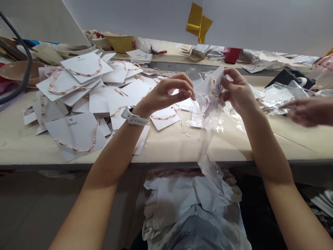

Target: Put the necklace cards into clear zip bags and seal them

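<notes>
Above the bench (171, 151), between the heaped cards and a co-worker's hand (303, 111), a white card (206, 83) with beaded jewellery on it stands tilted between the two hands. The right hand (238, 92) grasps its upper right side between thumb and fingers; the left hand (173, 92) pinches the edge of some clear film (206, 132) between thumb and forefinger. The film overlaps the card's lower part (whether the card sits inside it or behind it, I cannot tell).

The likeliest trouble, to my eye, is snagging: a card corner or the beads could catch on the thin film and crease or tear it. Its tail hangs over the bench's front edge onto the cloth (174, 189) in the lap, so a tug from below could pull it from the left fingers. A low sweep of the left forearm could push the loose card (142, 140) beneath it over that same edge, or topple the pile of carded necklaces (104, 99).

Open room lies mostly along the bench's front strip, between the forearms, near some scattered white bits (187, 135). To the right, the co-worker's hand and the bagged goods (277, 93) limit how far the right elbow can swing.
</notes>
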Tool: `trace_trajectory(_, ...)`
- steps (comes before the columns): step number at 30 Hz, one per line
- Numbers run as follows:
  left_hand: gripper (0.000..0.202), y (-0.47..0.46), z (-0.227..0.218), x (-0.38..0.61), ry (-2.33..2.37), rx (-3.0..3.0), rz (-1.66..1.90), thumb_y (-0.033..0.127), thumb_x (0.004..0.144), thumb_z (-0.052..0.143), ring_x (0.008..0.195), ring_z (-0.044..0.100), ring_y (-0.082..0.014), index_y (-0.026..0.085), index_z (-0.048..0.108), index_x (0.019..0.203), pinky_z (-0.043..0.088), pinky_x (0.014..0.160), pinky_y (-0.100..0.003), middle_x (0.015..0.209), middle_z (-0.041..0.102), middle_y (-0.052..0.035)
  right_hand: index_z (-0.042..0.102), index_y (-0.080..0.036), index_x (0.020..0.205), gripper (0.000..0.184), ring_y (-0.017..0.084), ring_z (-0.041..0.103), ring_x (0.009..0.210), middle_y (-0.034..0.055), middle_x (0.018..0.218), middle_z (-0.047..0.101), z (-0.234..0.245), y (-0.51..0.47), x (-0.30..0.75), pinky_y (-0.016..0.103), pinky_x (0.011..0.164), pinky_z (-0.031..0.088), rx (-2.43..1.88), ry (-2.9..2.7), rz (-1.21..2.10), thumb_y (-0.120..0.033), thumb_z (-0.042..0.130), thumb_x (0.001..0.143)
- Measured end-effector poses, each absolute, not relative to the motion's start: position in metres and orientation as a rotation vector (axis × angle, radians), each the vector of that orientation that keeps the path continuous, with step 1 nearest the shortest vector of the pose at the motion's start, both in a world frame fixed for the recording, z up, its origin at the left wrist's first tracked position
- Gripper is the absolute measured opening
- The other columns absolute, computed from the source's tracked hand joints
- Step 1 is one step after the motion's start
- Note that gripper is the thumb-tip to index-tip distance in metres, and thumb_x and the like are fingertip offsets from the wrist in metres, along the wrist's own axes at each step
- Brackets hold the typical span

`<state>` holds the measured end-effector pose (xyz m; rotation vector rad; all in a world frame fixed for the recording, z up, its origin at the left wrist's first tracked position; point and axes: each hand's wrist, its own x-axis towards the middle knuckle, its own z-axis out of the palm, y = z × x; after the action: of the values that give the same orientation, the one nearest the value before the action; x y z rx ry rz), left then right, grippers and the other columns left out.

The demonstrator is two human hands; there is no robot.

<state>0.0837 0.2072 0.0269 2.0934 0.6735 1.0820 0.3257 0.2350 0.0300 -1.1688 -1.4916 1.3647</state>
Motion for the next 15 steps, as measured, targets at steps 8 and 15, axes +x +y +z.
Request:
trace_trajectory(8, 0.028, 0.2051, 0.0263, 0.0873, 0.676, 1.961, 1.011, 0.047, 0.083, 0.067, 0.072, 0.061, -0.0163, 0.022, 0.070, 0.071, 0.053, 0.068, -0.031, 0.072, 0.063, -0.0049, 0.058, -0.025, 0.094, 0.017, 0.008, 0.045, 0.036, -0.0046, 0.062, 0.054, 0.0280, 0.2377, 0.3308, 0.022, 0.032, 0.035, -1.183, -1.603, 1.368, -0.037, 0.068, 0.085)
trace_trajectory(15, 0.032, 0.2048, 0.0276, 0.0839, 0.602, 1.913, 0.931, 0.051, 0.077, 0.073, 0.064, 0.059, -0.0146, 0.022, 0.071, 0.064, 0.050, 0.062, -0.028, 0.062, 0.062, -0.0029, 0.060, -0.026, 0.096, 0.016, 0.008, 0.044, 0.035, -0.0057, 0.059, 0.052, 0.0294, 0.2373, 0.3299, 0.022, 0.031, 0.037, -1.192, -1.643, 1.467, -0.035, 0.067, 0.085)
